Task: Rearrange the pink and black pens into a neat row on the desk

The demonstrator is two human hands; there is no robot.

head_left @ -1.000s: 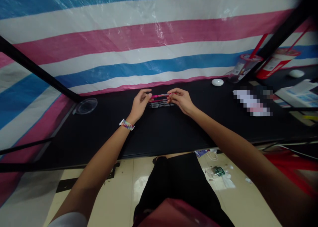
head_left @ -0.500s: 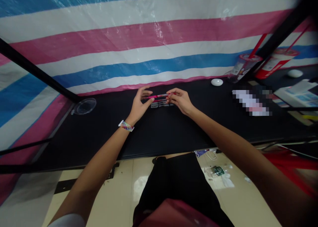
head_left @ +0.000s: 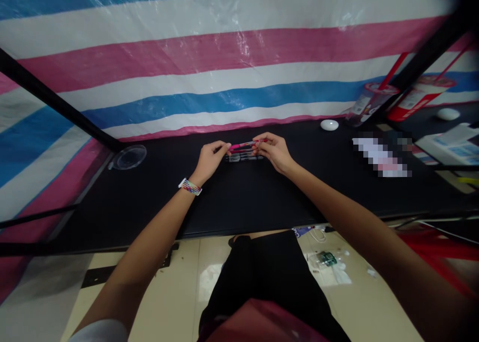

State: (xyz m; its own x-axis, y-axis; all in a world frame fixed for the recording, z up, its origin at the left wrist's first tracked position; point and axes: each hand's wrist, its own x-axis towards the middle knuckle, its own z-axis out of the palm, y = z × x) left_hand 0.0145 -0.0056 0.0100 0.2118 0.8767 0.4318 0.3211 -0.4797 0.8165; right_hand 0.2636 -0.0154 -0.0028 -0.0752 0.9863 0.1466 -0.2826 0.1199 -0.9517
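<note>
Head view, only one there is.

Pink pen [head_left: 245,144] held level between both hands, just above the far middle of the black tabletop [head_left: 239,197], close to the striped tarp [head_left: 224,58] that backs it. Left hand [head_left: 211,157] pinches the pen's left end with fingertips closed on it; right hand [head_left: 272,150] pinches the right end the same way. One grip at each end keeps the barrel straight and lets either end be pulled or twisted against the other, my read. Can't tell whether cap or tip is at which end, too small.

Right under the held pen: a short row of other pens [head_left: 245,156], dark and clear barrels, lying parallel on the tabletop, touching or nearly so. Held pen lines up with them, apart from the row, lifted just clear.

Left wrist wears a multicolour band [head_left: 190,186].

Around: clear round lid [head_left: 129,157] at the left end of the tabletop, well apart from the hands. White puck-like object [head_left: 329,125] to the right near the tarp. Two red-and-white drink cups with straws [head_left: 368,102] at far right by a black frame post. Some printed sheets [head_left: 449,145] further right. Person's lap and tiled floor below the tabletop edge.
</note>
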